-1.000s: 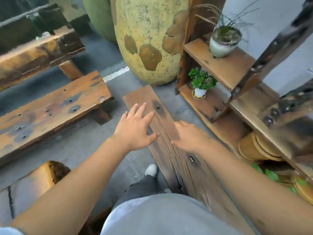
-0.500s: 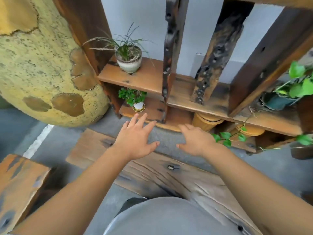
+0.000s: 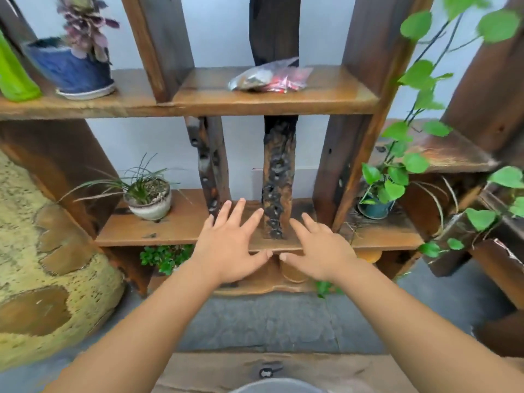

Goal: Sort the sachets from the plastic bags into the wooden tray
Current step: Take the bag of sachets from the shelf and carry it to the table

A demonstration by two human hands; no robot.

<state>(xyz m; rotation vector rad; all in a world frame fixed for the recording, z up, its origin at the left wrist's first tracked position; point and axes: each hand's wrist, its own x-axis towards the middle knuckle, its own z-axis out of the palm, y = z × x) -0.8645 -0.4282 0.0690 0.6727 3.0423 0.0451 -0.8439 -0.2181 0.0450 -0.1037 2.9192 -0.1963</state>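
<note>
Clear plastic bags (image 3: pixel 269 78) with grey and red sachets inside lie on the upper shelf (image 3: pixel 326 100) of a dark wooden rack, at top centre. My left hand (image 3: pixel 229 245) and my right hand (image 3: pixel 317 251) are stretched out side by side well below the bags, in front of the lower shelf (image 3: pixel 170 231). Both hands are empty with fingers spread. No wooden tray is in view.
A blue pot with a purple plant (image 3: pixel 73 69) and a green bottle (image 3: pixel 14 78) stand on the upper shelf at left. A white pot of grass (image 3: pixel 150 199) sits on the lower shelf. Trailing green vines (image 3: pixel 405 165) hang at right. A big yellow vessel (image 3: pixel 42 265) fills the left. A wooden plank (image 3: pixel 255 370) lies below.
My view has swung up from the floor plank to the rack, bringing the upper shelf and the bags into sight. Both hands stay open and held out ahead.
</note>
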